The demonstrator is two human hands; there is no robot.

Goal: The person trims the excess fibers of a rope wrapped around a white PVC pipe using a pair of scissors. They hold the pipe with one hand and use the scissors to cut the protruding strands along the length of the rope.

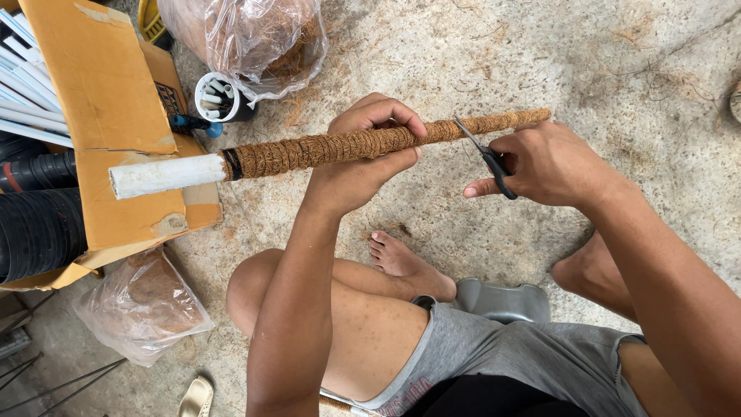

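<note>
Left hand (363,154) clasps the coir-wrapped pole (347,145) mid-length (stiff, light, rough-gripping, probably), right hand (540,166) at three o'clock closed around scissors (486,158).

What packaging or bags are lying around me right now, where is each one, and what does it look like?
Cardboard box: upper left, brown, flaps open, dark print on its side, white pipes sticking out.
Clear plastic bag: top centre on the concrete floor, crumpled, filled with brown coir fibre.
Second clear plastic bag: lower left, beside the box, also holding brown fibre.
No signs or screens in view.
</note>
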